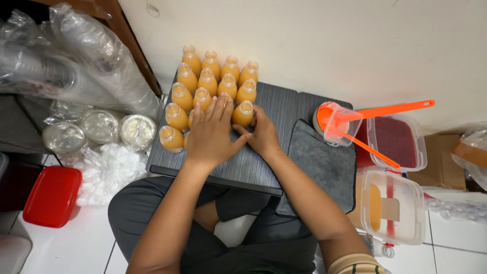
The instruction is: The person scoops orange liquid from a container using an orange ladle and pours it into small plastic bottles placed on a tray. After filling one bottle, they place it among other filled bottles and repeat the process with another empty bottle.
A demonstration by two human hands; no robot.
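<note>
Grouping uncapped orange-drink bottles (210, 83) — left hand (210, 134) flat, fingers together on them, right hand (261, 134) cupping near-right bottle (243, 113); next: snug rows.

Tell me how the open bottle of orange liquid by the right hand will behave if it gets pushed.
The bottle looks full, so probably heavy for its size. It stands tall on a narrow base, so a high push may tip it. No cap shows, so it would likely spill. The right hand touches it.
</note>
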